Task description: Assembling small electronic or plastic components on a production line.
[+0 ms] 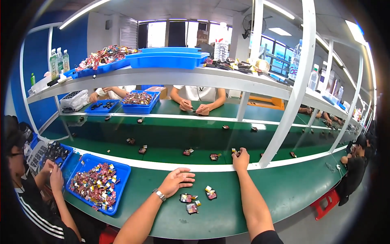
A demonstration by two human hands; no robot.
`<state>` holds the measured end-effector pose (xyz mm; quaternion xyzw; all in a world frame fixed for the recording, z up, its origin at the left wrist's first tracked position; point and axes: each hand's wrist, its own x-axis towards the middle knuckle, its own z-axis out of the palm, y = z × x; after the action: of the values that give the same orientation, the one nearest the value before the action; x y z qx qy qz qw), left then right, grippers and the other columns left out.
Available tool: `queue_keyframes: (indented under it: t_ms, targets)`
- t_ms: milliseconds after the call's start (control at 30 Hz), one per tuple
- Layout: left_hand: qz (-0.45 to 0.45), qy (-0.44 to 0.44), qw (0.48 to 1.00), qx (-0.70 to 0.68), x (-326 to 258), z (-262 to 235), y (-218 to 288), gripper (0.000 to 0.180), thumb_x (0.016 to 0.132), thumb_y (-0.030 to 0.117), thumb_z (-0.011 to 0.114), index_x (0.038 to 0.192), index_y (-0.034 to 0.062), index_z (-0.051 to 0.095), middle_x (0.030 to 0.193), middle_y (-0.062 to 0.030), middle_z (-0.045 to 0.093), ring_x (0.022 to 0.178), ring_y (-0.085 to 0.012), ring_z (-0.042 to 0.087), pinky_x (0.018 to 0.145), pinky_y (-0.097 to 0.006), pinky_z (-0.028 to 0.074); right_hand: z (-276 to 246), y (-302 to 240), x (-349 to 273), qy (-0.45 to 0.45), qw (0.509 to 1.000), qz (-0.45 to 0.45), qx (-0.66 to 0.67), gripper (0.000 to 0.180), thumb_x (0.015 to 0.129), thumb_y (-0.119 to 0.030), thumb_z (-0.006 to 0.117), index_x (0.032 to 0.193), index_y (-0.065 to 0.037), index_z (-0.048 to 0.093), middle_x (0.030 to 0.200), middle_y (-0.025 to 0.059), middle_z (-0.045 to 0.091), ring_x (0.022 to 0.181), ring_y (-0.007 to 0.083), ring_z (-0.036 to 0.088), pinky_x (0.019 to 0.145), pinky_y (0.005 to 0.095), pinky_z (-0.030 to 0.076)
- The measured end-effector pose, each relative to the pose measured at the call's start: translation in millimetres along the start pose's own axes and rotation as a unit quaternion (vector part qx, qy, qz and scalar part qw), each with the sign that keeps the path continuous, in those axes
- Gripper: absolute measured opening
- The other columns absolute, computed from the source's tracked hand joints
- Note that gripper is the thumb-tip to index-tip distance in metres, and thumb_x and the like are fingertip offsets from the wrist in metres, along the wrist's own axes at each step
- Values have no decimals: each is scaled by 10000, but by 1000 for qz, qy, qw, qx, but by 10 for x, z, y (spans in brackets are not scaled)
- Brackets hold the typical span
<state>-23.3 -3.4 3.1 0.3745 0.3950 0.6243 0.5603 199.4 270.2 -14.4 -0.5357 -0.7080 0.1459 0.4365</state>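
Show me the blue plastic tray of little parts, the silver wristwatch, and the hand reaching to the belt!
blue plastic tray [123, 171], head view, bare right rim.
silver wristwatch [160, 194], head view, its band.
right hand [241, 160], head view, back of hand.

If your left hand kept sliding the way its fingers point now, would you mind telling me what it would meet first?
The left hand lies flat on the green bench, fingers pointing right. Nothing lies right at the fingertips; the first thing in that line is probably the right forearm, though depth is unclear. The small parts lie nearer, below that line.

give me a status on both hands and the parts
Left hand open, resting on green bench. Right hand on a small part at belt edge. Three parts loose between.
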Motion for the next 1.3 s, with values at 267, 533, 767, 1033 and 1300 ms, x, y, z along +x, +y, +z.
queue_keyframes:
  t_ms: [267, 533, 767, 1033, 1300]
  targets:
    - [-34, -49, 998, -21, 30, -56, -33, 392, 1013, 276, 461, 1266, -22, 478, 1196, -174, 599, 1017, -249, 626, 861, -371, 530, -520, -1158, -830, -354, 868, -254, 236, 655, 715, -54, 771, 1314, -87, 509, 1185, 59, 649, 1161, 248, 541, 992, 377, 422]
    - [-18, -33, 999, -18, -18, -118, -47, 400, 1000, 197, 489, 1332, -24, 456, 1160, -118, 611, 1022, -204, 633, 878, -349, 540, -446, -1381, -1196, -347, 857, -335, 180, 613, 746, 5, 718, 1318, -93, 523, 1251, 84, 589, 1161, 270, 535, 1015, 358, 437]
    - [-15, -8, 999, -29, -23, -19, -26, 366, 987, 108, 475, 1338, 25, 415, 1203, -130, 571, 1087, -229, 609, 977, -398, 518, -234, -1397, -1430, -157, 924, -317, 147, 232, 801, -148, 711, 1029, -112, 695, 1022, 42, 632, 927, 217, 625, 735, 342, 544]
    - [12, 41, 999, 7, -13, 27, -40, 281, 988, 62, 461, 1266, 43, 423, 1187, -128, 564, 1124, -227, 585, 991, -410, 512, -176, -1368, -1428, -108, 897, -419, 93, 234, 799, -122, 674, 1031, -105, 691, 1018, 25, 640, 894, 216, 620, 732, 340, 541]
    - [13, 48, 998, 25, -15, 59, -49, 293, 994, 54, 435, 1284, 21, 443, 1182, -136, 569, 1114, -217, 592, 980, -386, 522, -208, -1337, -1349, -171, 871, -440, 136, 156, 723, -63, 689, 870, -72, 638, 1086, 66, 615, 985, 267, 589, 795, 381, 518]
